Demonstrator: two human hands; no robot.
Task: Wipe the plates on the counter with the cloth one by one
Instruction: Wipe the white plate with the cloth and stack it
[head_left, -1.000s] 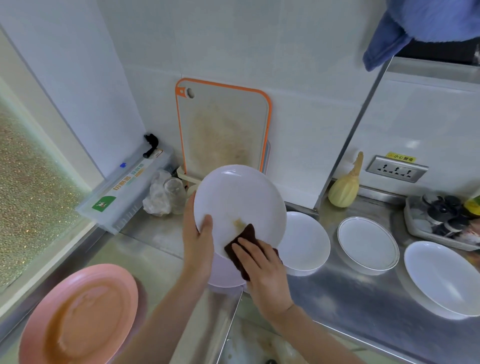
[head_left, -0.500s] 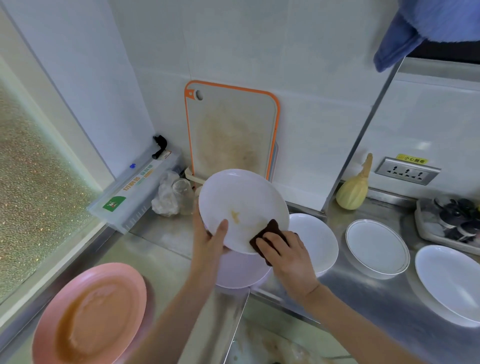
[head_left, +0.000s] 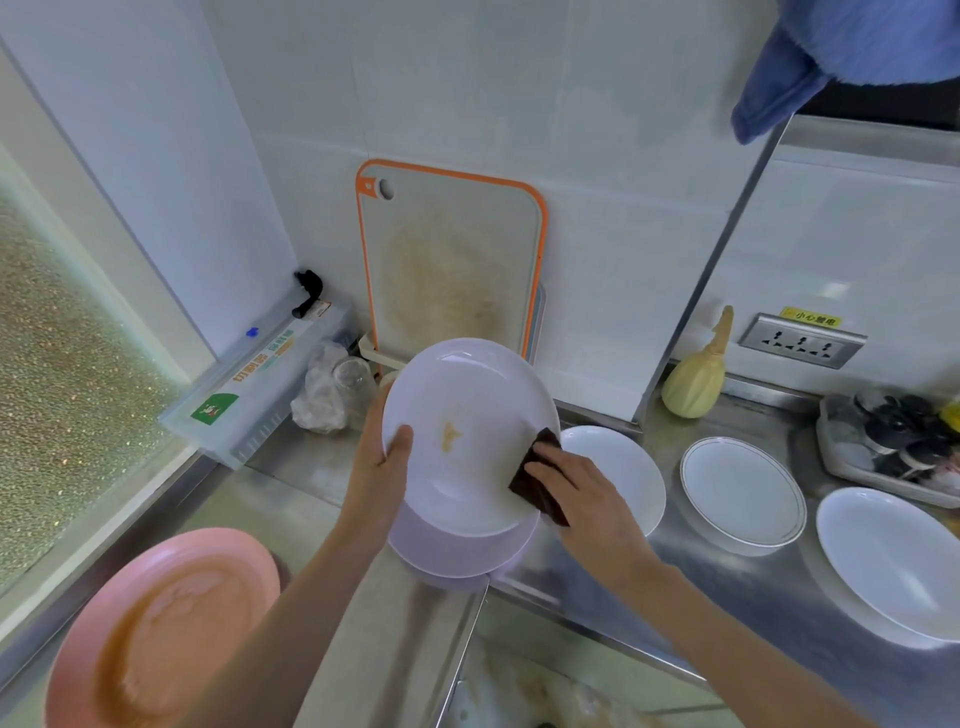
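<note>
now the right hand (head_left: 584, 499) fingers clamp the dark cloth (head_left: 535, 480) onto the plate (head_left: 467, 436), left hand (head_left: 382, 462) fingers clamped on its rim.

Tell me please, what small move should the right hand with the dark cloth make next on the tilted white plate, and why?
Probably slide the dark brown cloth leftward to the middle of the round white plate. A small yellowish stain remains there, while the right hand presses the cloth only at the plate's right rim. The left hand grips the opposite rim, so the plate looks steady enough.

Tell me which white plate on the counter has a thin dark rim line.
The middle plate, between two plain white ones; only it carries that line.
</note>
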